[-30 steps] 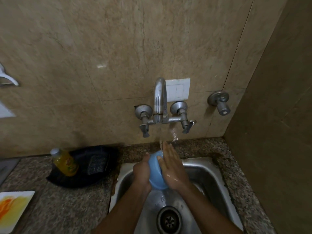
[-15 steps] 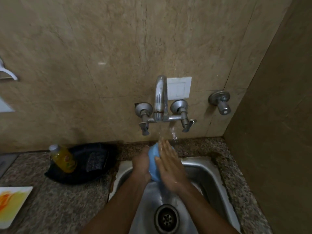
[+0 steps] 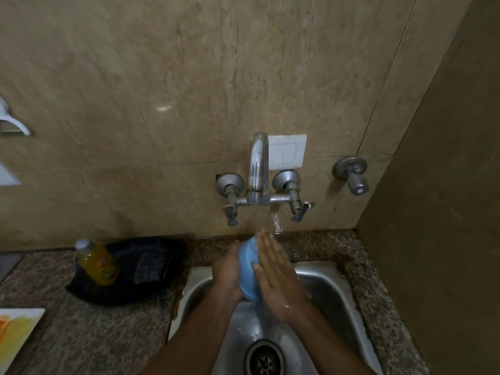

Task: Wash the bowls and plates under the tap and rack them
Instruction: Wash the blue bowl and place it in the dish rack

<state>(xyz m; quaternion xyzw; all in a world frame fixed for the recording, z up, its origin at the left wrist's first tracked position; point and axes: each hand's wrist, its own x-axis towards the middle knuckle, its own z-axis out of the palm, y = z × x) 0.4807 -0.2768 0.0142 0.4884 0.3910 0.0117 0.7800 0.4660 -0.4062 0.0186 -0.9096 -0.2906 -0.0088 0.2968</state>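
Both hands — left hand [image 3: 228, 269], right hand [image 3: 276, 277] — largely hide the blue bowl [image 3: 249, 269].

tap [image 3: 258, 169] overhead | bottle [image 3: 98, 262] left (seemingly in pan [image 3: 127, 269])

right hand [image 3: 276, 277] – slid up blue bowl [image 3: 249, 269] | bowl – tipped more upright

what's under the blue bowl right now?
Under the blue bowl lies the steel sink, wet, with its drain nearer the camera. The left hand and right hand cover the basin directly below.
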